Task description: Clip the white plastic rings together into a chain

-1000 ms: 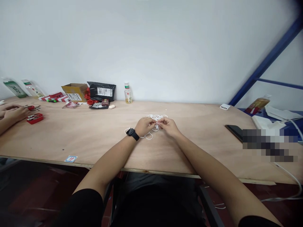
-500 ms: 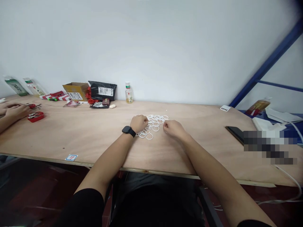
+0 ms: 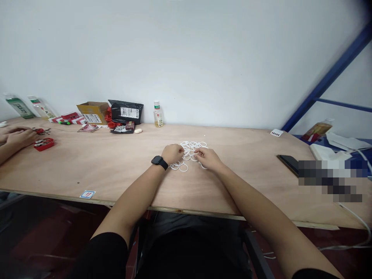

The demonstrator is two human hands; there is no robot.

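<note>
Left hand point(image 3: 172, 154) curled, right hand point(image 3: 208, 158) pinched among white rings point(image 3: 188, 146); can't tell if either grips. Rings overlap: my careless tug could snag, scatter them across tabletop point(image 3: 116, 162).

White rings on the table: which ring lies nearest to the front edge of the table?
The ring just below the left hand; all other rings lie farther back.

White rings point(image 3: 188, 150) lie on the pale tan, wood-grained plywood table point(image 3: 116, 166). A red case point(image 3: 43, 144) sits at the table's left end, a black mailer point(image 3: 125, 112) with a white label at its back edge, and a blue steel frame point(image 3: 328, 81) stands past its right end.
</note>
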